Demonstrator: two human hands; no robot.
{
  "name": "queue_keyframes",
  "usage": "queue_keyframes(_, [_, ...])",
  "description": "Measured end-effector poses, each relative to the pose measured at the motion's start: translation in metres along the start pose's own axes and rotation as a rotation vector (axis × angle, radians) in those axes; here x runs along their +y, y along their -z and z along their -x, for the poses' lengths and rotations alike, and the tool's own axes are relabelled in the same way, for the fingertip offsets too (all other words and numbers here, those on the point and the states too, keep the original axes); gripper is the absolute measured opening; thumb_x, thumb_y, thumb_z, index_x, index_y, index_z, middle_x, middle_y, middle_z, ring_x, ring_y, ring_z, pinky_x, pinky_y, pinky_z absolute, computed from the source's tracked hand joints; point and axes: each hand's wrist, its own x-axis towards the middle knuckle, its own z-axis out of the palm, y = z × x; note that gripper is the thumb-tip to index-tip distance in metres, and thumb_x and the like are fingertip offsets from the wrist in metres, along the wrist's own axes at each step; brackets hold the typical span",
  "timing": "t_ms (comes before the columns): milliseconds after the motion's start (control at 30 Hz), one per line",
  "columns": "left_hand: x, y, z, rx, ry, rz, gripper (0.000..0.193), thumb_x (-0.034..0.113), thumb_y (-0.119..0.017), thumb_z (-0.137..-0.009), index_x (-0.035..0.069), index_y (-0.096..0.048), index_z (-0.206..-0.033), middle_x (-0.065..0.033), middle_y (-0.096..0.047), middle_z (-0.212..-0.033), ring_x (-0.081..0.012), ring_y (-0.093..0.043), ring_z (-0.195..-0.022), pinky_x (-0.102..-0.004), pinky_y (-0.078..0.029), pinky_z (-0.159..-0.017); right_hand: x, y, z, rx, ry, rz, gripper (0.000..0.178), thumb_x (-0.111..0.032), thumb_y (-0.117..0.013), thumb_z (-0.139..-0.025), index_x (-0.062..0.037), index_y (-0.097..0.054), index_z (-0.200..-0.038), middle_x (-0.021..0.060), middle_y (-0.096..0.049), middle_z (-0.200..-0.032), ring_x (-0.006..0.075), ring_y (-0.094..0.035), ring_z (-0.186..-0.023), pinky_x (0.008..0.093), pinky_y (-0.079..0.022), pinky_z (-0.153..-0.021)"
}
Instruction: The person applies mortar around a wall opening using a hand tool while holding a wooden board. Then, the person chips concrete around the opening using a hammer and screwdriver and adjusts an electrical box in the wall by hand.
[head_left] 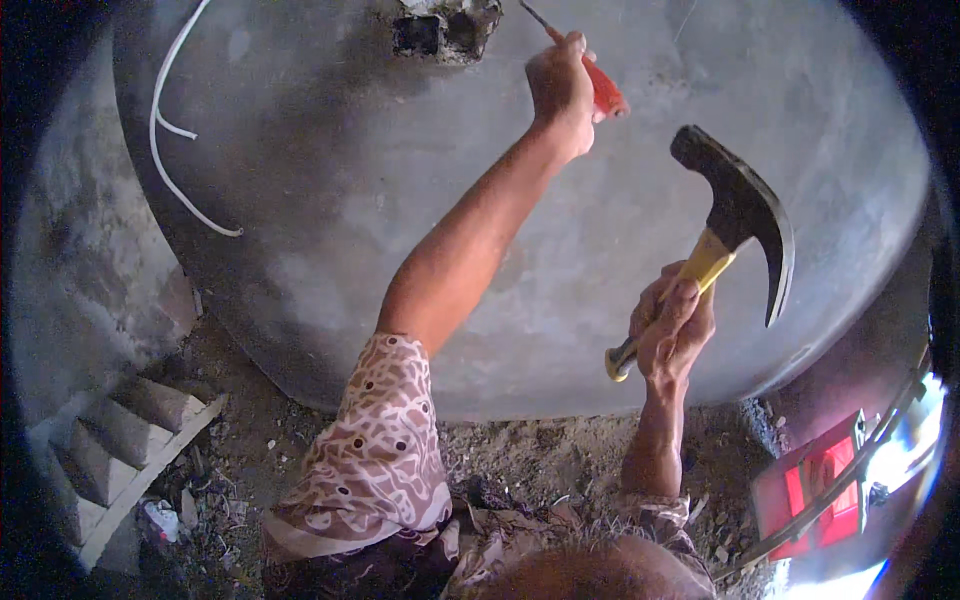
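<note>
High on the grey plastered wall (pixel 450 300), my left hand (pixel 562 90) is closed round a red-handled chisel (pixel 606 92). Its slim dark shaft points up and left, and its tip lies past the top edge of the picture. In my right hand (pixel 672 325) is a claw hammer (pixel 740 200) with a yellow and black handle. The hammer head is raised to the right of and below the chisel, apart from it, with the curved claw turned down to the right. Left of the chisel, a rough recess (pixel 440 32) with a dark square opening is cut into the wall.
A white cable (pixel 155 125) hangs down the left part of the wall. Broken rubble covers the ground (pixel 530 455). Angular blocks on a pale strip (pixel 140 430) lie at the lower left. A bright red object (pixel 825 480) and a long thin bar (pixel 835 490) are at the lower right.
</note>
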Motion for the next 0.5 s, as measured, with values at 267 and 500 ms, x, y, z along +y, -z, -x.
queue_keyframes(267, [0.017,0.007,-0.025,-0.007,0.161,0.18,0.025,0.034,-0.05,-0.093,0.01,-0.047,-0.084,-0.0014,-0.044,-0.058,-0.0161,-0.046,-0.041,-0.0266,-0.027,-0.033,-0.037,-0.01,-0.012,0.01,0.09,0.133,0.043,-0.043,-0.038,-0.099,-0.0009,-0.047,-0.096,-0.0018,-0.041,-0.054,0.0044,-0.038,-0.04,0.0211,-0.031,-0.035])
queue_keyframes(500, [0.026,-0.013,-0.012,0.025,0.187,0.224,0.025,0.031,-0.046,-0.095,0.01,-0.044,-0.081,-0.0021,-0.044,-0.056,-0.0166,-0.045,-0.041,-0.0263,-0.023,-0.033,-0.002,-0.03,-0.045,0.242,0.179,-0.728,0.045,-0.055,-0.047,-0.091,-0.0114,-0.042,-0.079,0.0028,-0.042,-0.062,0.0143,-0.041,-0.047,0.0286,-0.037,-0.04])
